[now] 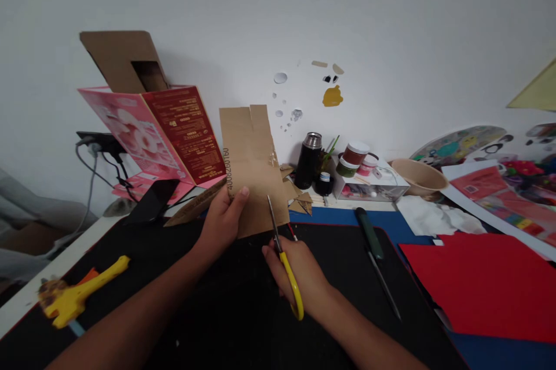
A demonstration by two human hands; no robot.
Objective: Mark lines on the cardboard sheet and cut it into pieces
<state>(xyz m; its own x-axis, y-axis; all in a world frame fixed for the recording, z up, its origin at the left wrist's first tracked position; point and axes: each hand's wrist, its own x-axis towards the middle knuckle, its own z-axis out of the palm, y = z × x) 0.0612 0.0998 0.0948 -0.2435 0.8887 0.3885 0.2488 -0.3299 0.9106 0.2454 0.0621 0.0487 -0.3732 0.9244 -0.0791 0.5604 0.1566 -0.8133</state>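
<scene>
My left hand [221, 216] grips a flat piece of brown cardboard [252, 167] by its lower left edge, thumb on the near face. The piece stands roughly upright above the black mat, with a slit at its top edge and printed digits along its left side. In my right hand [299, 271] is a pair of scissors [290, 277] with yellow handles. Their blades point up in front of the cardboard's lower right part. Whether they bite into the cardboard I cannot tell. Behind my left hand lies another strip of cardboard [193, 208].
A pink and red box [182, 132] stands at the back left, near a black phone [154, 199]. A yellow glue gun-like tool [82, 295] lies left. Behind are a black thermos [308, 161] and paint jars [354, 156]. To the right lie a green-handled tool [369, 234] and red sheet [486, 283].
</scene>
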